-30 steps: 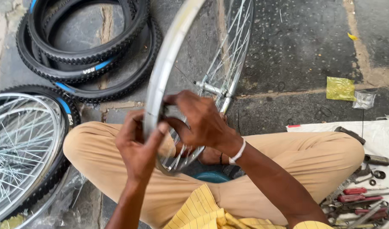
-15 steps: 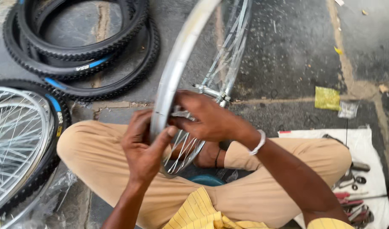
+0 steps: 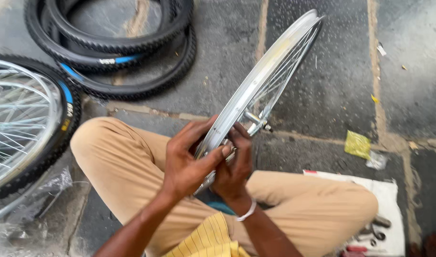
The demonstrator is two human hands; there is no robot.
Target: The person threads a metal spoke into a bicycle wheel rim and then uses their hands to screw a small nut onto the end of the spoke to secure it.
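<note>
rim [image 3: 256,81] resting tilted across seated person's lap | left hand [image 3: 187,164] fingers clamping near edge of rim | right hand [image 3: 234,166] fingers pinching at spokes [image 3: 279,81] just inside rim, likely spoke adjustment | next: probably needing steady hold, fine twist | spare tyres [image 3: 118,43] lying beyond rim

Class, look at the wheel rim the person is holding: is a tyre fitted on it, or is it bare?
Bare. The silver wheel rim shows plain metal along its outer edge, no tyre.
</note>
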